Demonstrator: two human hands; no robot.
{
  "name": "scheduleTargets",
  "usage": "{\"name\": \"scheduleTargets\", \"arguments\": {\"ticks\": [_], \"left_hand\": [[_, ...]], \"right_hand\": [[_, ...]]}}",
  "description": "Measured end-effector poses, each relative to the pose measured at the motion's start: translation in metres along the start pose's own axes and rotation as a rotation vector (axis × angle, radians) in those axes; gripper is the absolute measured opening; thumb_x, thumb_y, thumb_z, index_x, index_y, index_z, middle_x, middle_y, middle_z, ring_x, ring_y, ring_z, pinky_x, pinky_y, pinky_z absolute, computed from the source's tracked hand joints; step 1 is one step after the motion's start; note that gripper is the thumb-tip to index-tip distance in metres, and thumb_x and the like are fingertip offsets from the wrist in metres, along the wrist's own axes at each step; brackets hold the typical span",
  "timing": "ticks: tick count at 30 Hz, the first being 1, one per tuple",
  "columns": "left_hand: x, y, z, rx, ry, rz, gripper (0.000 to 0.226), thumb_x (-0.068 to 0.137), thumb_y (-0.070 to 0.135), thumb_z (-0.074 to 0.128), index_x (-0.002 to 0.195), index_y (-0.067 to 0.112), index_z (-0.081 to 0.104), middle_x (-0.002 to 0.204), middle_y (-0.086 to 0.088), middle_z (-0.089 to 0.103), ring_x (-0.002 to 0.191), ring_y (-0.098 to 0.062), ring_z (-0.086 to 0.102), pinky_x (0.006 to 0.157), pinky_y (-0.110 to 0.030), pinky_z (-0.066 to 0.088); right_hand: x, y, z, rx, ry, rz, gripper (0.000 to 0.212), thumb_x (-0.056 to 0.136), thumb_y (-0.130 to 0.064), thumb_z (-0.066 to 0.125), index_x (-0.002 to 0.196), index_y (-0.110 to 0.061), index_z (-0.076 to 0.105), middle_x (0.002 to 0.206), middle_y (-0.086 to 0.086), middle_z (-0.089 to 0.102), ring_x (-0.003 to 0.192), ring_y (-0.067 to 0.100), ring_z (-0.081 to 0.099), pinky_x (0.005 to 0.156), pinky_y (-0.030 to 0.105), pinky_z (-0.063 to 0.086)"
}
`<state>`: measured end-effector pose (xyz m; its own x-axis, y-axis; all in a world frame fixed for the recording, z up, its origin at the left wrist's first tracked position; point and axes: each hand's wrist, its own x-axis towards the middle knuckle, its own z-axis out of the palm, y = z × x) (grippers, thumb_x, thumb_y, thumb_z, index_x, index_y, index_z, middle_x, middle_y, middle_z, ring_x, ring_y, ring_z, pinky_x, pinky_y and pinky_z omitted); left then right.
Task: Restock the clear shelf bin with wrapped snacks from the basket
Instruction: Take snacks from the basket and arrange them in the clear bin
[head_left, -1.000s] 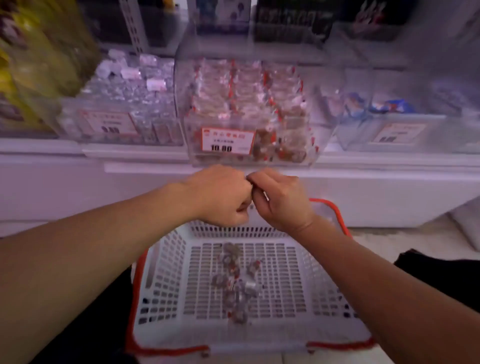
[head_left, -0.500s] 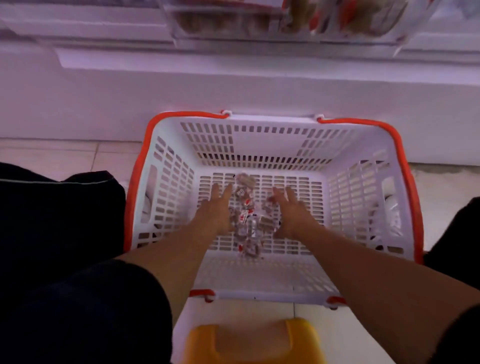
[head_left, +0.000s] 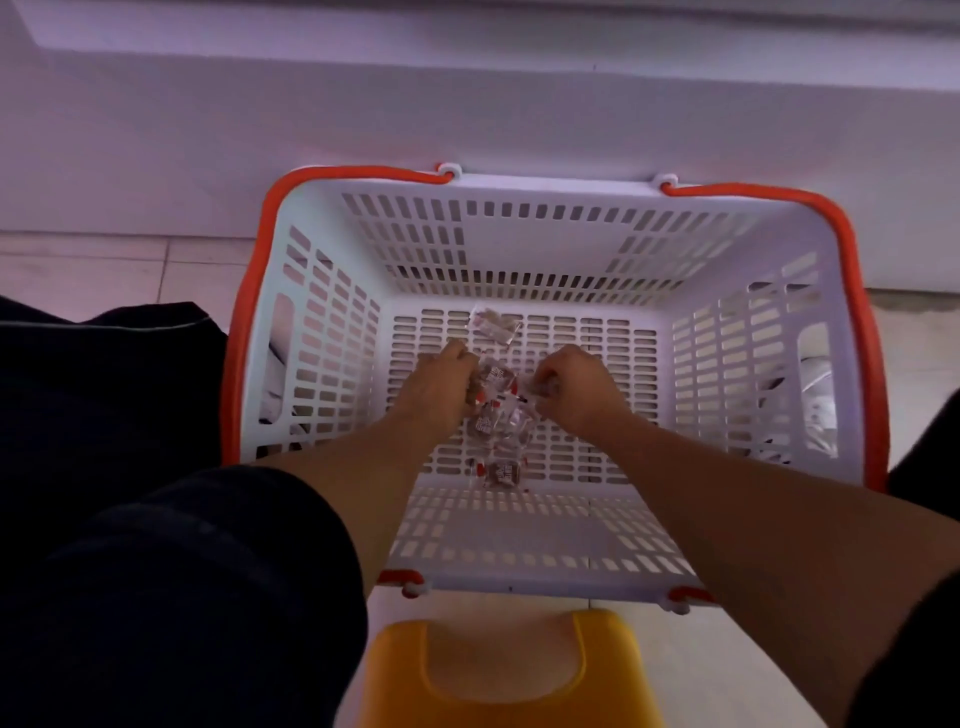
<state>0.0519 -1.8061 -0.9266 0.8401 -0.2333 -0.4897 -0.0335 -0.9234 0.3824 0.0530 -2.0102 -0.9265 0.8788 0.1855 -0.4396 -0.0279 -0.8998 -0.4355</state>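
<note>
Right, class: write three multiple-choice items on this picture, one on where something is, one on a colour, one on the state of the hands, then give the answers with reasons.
1. Where do the wrapped snacks lie?
A on the yellow stool
B on the basket floor
C on the floor tiles

2. What colour are the basket's handles?
A orange-red
B blue
C black

3. How are the hands?
A both flat on the rim
B both curled on snacks
C both outside the basket

Answers: B, the pile sits on the slotted bottom; A, orange-red bands run along the rim; B, left hand and right hand close their fingers on wrappers.

A white slotted basket (head_left: 561, 244) with orange handles holds clear-wrapped snacks (head_left: 496, 415) clustered at its floor's middle; one wrapped snack (head_left: 493, 325) lies apart toward its far wall.
</note>
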Motion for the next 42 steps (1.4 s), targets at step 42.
{"name": "scheduleTargets", "arguments": {"ticks": [42], "left_hand": [[-0.161, 0.197, -0.336, -1.333, -0.224, 0.267, 0.044, 0.084, 0.041, 0.064, 0.109, 0.004, 0.067, 0.079, -0.013, 0.071, 0.073, -0.024, 0.072, 0.069, -0.038, 0.061]], "right_hand": [[-0.176, -0.188, -0.362, 0.294, 0.383, -0.345, 0.022, 0.076, -0.017, 0.080, 0.086, -0.008, 0.062, 0.070, 0.000, 0.061, 0.049, 0.004, 0.052, 0.046, 0.020, 0.041]]}}
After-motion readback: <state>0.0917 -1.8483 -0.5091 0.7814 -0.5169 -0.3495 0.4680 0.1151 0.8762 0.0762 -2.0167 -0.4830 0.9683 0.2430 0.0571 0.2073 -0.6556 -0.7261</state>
